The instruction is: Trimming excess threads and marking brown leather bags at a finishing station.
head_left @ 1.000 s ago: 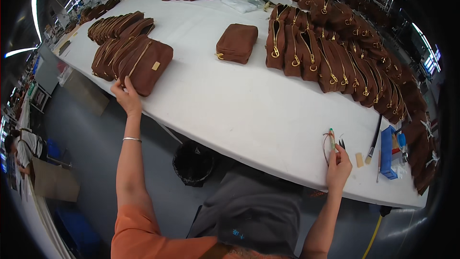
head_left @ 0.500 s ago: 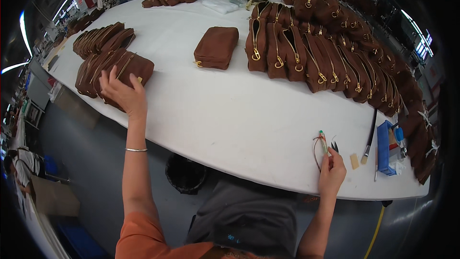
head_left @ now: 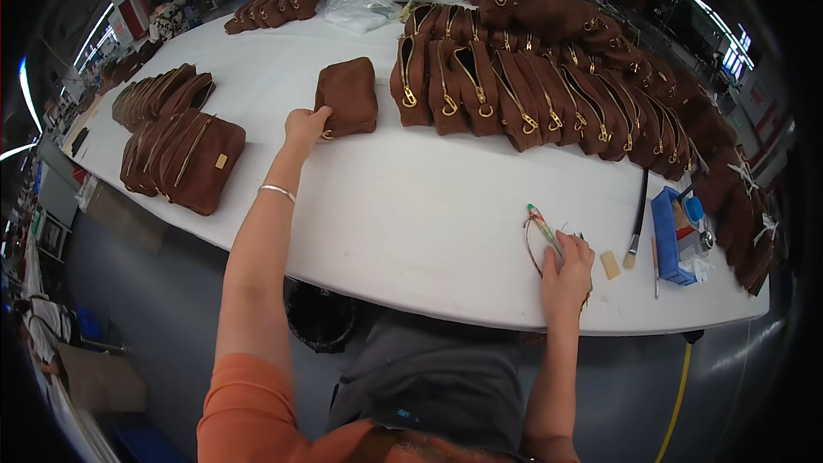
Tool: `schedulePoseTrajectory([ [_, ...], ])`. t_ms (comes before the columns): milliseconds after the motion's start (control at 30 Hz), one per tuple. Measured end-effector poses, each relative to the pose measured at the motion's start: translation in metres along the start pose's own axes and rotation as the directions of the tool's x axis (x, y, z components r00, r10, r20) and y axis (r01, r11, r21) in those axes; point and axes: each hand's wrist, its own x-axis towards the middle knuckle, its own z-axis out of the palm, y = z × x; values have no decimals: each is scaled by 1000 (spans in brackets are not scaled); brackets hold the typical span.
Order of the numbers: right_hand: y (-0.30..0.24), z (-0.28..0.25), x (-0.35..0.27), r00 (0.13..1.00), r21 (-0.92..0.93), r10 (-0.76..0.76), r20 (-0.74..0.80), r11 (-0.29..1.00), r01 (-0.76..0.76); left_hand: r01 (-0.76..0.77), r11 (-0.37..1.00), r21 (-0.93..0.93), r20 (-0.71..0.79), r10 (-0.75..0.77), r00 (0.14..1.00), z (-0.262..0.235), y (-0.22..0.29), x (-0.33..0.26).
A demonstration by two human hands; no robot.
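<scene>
My left hand (head_left: 307, 129) is closed on the near left corner of a brown zip pouch (head_left: 350, 90), its thumb on top and the other fingers mostly hidden. The pouch has its near edge tipped up from the white table. Low over the table on the right, my right hand (head_left: 567, 279) is closed round a slim green-tipped, pen-like tool (head_left: 541, 223) with a thin dark cord looping from it. Whether the hand also holds other things is hidden. Left of my left arm stands a group of brown pouches (head_left: 206, 150), the front one bearing a small gold plate.
Rows of brown pouches with gold zips (head_left: 531, 103) fill the table's right side. A blue tray (head_left: 671, 236), a brush (head_left: 633, 255) and a tan block (head_left: 609, 265) lie right of my right hand. Across the table, a person sits behind clear plastic bags (head_left: 356, 7).
My left hand has left the pouch group on the left and moved right to grip the single pouch. My right hand has turned slightly, and the dark pointed blades seen before are hidden.
</scene>
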Motion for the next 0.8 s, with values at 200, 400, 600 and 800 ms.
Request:
schedulePoseTrajectory([
  [200, 6, -11, 4, 990, 53, -116, -78, 991, 120, -130, 986, -104, 184, 148, 972, -5, 47, -161],
  [400, -53, -16, -39, 996, 624, -79, 36, 780, 39, 193, 817, -544, 603, 221, 766, 11, 70, -282],
  [600, -79, -1, -71, 997, 857, 37, -61, 514, 33, 300, 745, -596, 758, 397, 518, 39, 82, -350],
  [800, -80, -55, -29, 940, 463, -155, -304, 838, 288, -806, 514, -294, 179, 858, 482, 21, 106, -372],
])
